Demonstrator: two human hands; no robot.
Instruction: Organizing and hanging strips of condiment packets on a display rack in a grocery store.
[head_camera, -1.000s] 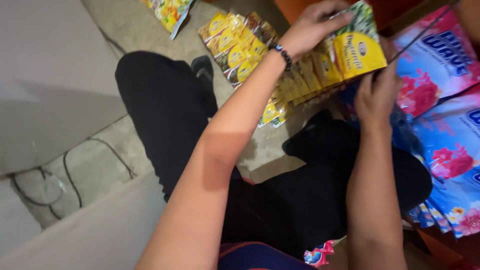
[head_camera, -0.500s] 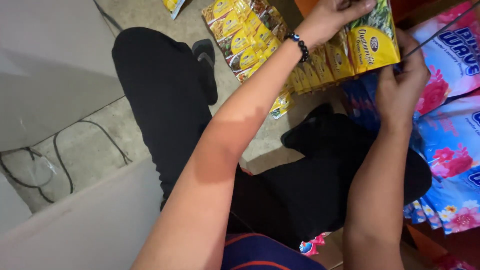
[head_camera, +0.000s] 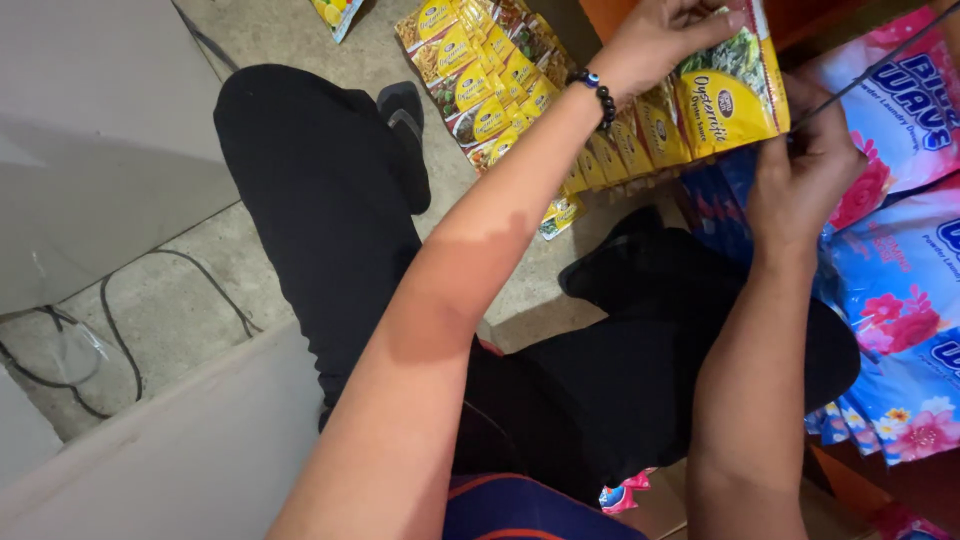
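Concrete floor below; left hand (head_camera: 665, 35) and right hand (head_camera: 810, 165) pinch yellow sachet strip (head_camera: 725, 95).

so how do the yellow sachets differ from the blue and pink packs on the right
The yellow sachets are small, joined in a strip that trails to the floor; the blue and pink packs look larger and hang overlapping. The left hand and right hand grip the end of the yellow strip, while neither grips the blue packs. Both are glossy printed packets.
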